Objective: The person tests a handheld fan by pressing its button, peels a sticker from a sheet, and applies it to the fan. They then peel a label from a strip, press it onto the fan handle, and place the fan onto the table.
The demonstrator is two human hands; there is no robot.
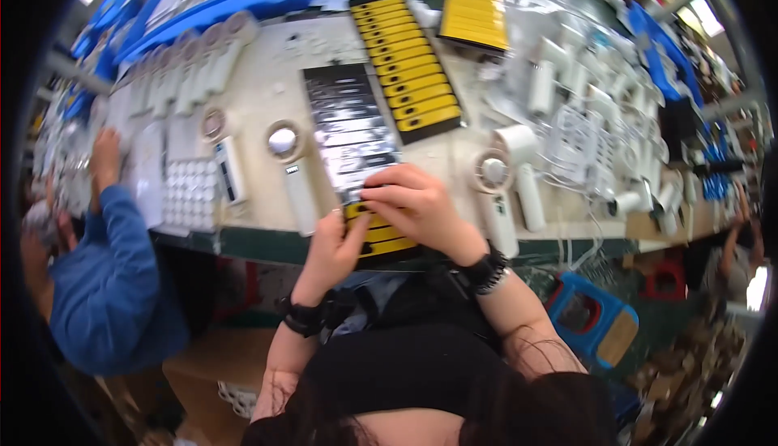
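A long sticker sheet [352, 126], glossy black above with yellow strips at its near end, lies at the table's front edge before me. My right hand [417, 207] is over its lower part, thumb and fingertips pinched together at the line between black and yellow. Whatever is in that pinch is too small to name. My left hand [331, 251] is at the sheet's lower left edge, fingers closed and thumb against the yellow part; what it grips is unclear. Left of the sheet lies a white handheld fan [298, 186] with a round, shiny head. Another handheld fan [494, 195] lies to the right.
A yellow-and-black sheet [409, 65] and a yellow stack [476, 4] lie farther back. White fans [190, 65] line the back left beneath a blue tray [219, 4]. White parts and cables [583, 134] crowd the right. A person in a blue sleeve [121, 251] works at left.
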